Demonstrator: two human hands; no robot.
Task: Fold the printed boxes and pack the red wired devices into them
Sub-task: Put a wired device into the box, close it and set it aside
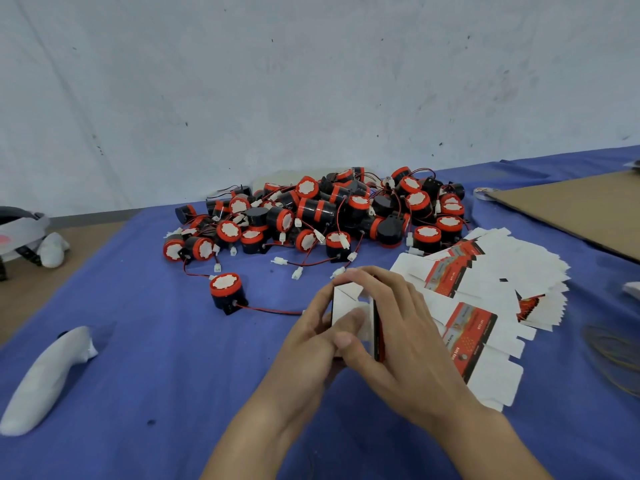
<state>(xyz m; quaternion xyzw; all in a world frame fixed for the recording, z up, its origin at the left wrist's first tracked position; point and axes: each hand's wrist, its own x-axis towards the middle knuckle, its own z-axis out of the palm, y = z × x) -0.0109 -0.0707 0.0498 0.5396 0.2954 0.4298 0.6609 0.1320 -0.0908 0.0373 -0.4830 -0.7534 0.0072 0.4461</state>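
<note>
Gripping one printed box (346,303) between both hands, we hold them close together over the blue cloth (145,341). Our left hand (311,337) curls round its white left side, and our right hand (405,337) wraps over its top and its red and black printed side. The box's white flaps show between our fingers. Just to the right lies a fanned stack of flat boxes (491,268). A single red wired device (227,292) stands left of the hands, its wire running toward them, and the pile of devices (311,216) sits beyond. A cardboard sheet (575,209) lies far right, a white wrapped object (48,375) far left
</note>
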